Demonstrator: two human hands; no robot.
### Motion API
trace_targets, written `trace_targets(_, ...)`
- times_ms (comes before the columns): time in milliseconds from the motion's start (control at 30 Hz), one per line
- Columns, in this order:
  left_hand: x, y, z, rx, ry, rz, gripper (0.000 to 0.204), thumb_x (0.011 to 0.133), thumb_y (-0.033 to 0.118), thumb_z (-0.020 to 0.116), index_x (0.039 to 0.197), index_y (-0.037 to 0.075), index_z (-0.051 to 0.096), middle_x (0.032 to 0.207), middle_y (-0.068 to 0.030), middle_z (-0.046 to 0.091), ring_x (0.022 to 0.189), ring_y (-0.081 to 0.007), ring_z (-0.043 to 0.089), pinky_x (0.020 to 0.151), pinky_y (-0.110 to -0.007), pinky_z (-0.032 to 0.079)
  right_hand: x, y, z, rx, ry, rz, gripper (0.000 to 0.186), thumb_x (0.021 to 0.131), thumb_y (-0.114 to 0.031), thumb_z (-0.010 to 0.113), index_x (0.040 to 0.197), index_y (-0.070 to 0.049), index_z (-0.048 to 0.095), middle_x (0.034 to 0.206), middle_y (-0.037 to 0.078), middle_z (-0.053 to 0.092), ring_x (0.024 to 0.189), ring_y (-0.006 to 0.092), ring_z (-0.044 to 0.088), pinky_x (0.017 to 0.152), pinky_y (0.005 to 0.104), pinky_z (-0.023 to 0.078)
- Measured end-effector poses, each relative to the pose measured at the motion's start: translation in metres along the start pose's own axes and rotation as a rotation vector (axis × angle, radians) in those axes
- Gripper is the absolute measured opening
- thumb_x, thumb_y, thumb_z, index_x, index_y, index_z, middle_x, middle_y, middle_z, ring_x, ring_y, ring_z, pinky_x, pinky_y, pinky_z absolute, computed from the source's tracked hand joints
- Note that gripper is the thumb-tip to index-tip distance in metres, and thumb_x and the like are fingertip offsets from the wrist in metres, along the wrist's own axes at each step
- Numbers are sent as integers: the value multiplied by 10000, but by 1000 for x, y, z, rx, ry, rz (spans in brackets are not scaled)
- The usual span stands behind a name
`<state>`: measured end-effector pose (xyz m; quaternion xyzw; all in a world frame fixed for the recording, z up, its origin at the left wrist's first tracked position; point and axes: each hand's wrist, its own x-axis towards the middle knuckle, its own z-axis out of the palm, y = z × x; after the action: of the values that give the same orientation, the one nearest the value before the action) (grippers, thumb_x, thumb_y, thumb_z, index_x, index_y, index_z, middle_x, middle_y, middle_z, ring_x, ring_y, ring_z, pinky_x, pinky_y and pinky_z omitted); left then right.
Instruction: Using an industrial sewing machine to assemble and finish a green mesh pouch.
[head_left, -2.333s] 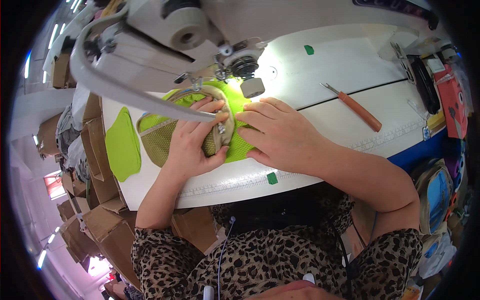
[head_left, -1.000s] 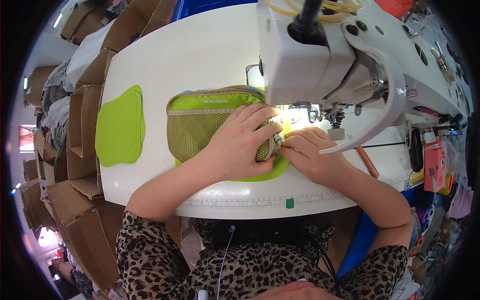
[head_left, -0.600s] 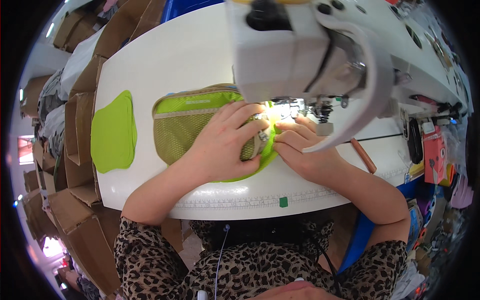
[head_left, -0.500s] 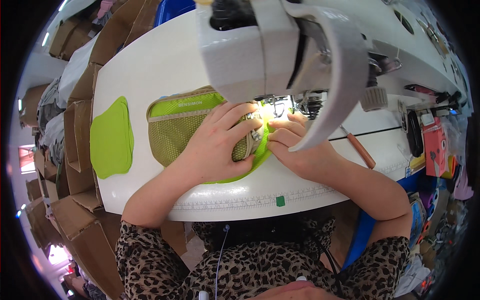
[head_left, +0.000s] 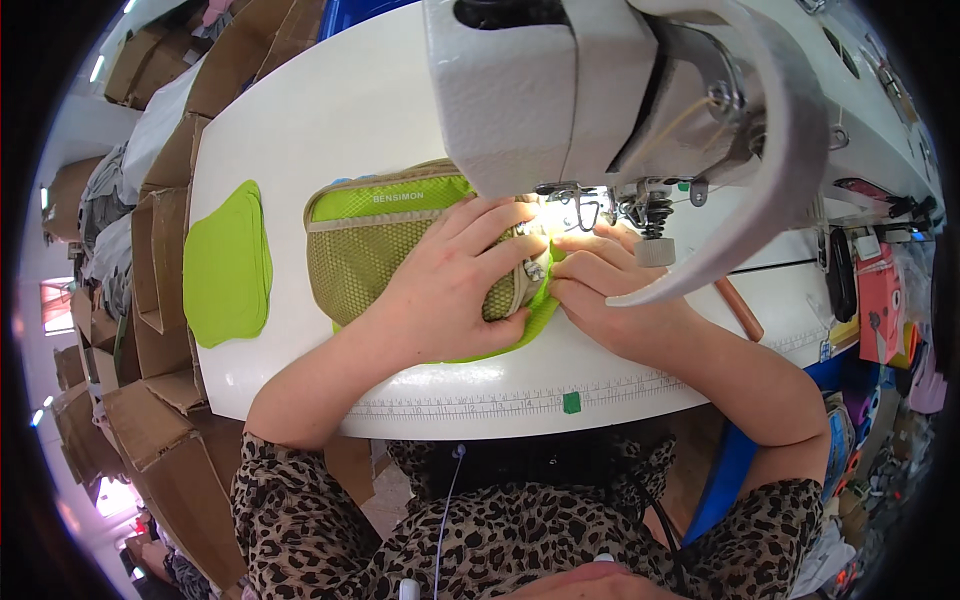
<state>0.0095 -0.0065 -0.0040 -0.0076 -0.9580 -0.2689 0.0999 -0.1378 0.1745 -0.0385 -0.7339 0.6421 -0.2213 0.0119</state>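
Observation:
A lime green and olive mesh pouch [head_left: 360, 255] with a tan zipped edge lies on the white table under the head of a sewing machine [head_left: 510, 110]. My left hand [head_left: 450, 280] rests over its right side, fingers pointing to the lit needle area and thumb bent down against the pouch. From beneath the pouch a lime green fabric edge [head_left: 532, 318] curves out to the right. My right hand [head_left: 615, 290] pinches this edge just beside the presser foot, fingers curled together. The machine's white curved guard partly covers that hand. The needle point is lost in the glare.
Flat lime green fabric pieces [head_left: 226, 270] lie stacked at the table's left. A printed ruler strip [head_left: 500, 402] follows the front edge. Right of my right hand lies a brown-handled tool [head_left: 740, 310], with a pink box [head_left: 878, 305] farther right. Cardboard boxes [head_left: 150, 430] stand along the left side.
The view has shifted, so the machine head looks larger and farther right. Both hands keep the same hold on the pouch and green edge, beside the presser foot.

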Motion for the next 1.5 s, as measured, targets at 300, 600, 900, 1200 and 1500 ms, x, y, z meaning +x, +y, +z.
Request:
trace_targets(300, 2, 0, 0, 3, 28, 6, 471, 670, 138, 771, 1120, 52, 662, 1248, -184, 615, 1234, -421, 546, 1031, -507, 470, 7, 2, -1, -7, 167, -64, 97, 765, -121, 625, 842, -67, 600, 936, 46, 568, 855, 199, 594, 729, 377, 461)
trace_targets(600, 0, -1, 0, 46, 5, 1, 462, 699, 230, 758, 1117, 65, 654, 1263, -168, 588, 1245, -400, 529, 1054, -521, 436, 7, -4, -9, 45, 76, 64, 163, 771, -66, 749, 924, -58, 694, 1064, 44, 657, 1100, 211, 658, 918, 398, 480)
trace_targets(900, 0, 1, 1, 9, -57, -61, 453, 728, 266, 736, 1121, 67, 631, 1312, -164, 544, 1306, -392, 476, 1141, -570, 348, 4, -2, -8, -22, 29, 73, 141, 788, -33, 719, 921, -55, 678, 1117, 42, 649, 1128, 222, 657, 925, 423, 441)
trace_targets(1200, 5, -2, 7, 10, -30, -36, 470, 731, 281, 736, 1127, 53, 627, 1311, -187, 538, 1313, -402, 465, 1145, -570, 341, 1, 4, -3, -75, 10, 124, 132, 803, -19, 701, 921, -65, 666, 1105, 29, 632, 1146, 227, 643, 951, 518, 400)
trace_targets(1500, -3, 5, -1, 130, -222, -67, 793, 704, 461, 809, 1312, 39, 523, 1396, -226, 445, 1386, -419, 362, 1189, -577, 254, 0, 7, 0, 46, 15, 89, 137, 850, -99, 602, 975, -56, 639, 1143, 26, 605, 1103, 203, 586, 980, 656, 373)
